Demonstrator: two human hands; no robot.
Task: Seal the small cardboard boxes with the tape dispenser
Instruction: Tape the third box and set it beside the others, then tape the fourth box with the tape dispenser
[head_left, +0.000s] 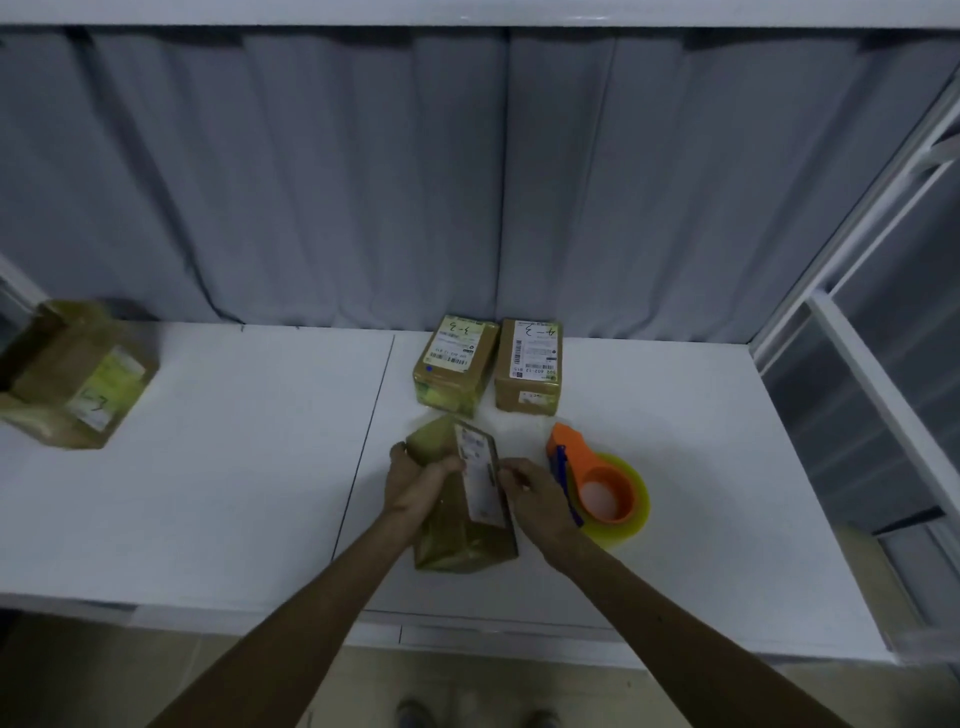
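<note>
- Step in hand: positioning a box for taping. No tape is being laid at this moment.
- Box in hand (457, 525): small, brown, with a glossy sheen. It sits near the front middle of the white table (208, 467), tipped up with its far end raised. Its white label (480, 483) faces up and to the right.
- Left hand (415, 480): clamped on the box's upper left side, thumb over the top face, fingers wrapped behind.
- Right hand (530, 493): fingertips bent in against the box's right edge, pinching it as far as I can make out. It holds no tool.
- Tape dispenser (597, 483): orange body, yellowish roll, lying on the table just right of the right hand. Nobody is holding it.
- Box marked 3-3 (454, 364) and box marked 4-3 (529, 364): side by side behind the held box, near the grey curtain (311, 182), flaps down. The gloss suggests tape already on them, though I cannot confirm it.
- Far-left box (78, 374): well apart from the rest and blurred. I cannot tell whether it is sealed.
- Judgement on progress: midway. At least this box, and perhaps the far-left one, remain to be done.
- Next move calls for:
  - setting the box down flat with the seam up;
  - pinning it with the left hand;
  - freeing the right hand to take the dispenser, a short reach;
  - anchoring the tape end past one edge, then drawing along the seam.
- Risk: the box may slide on the smooth table if it is not held firmly.
</note>
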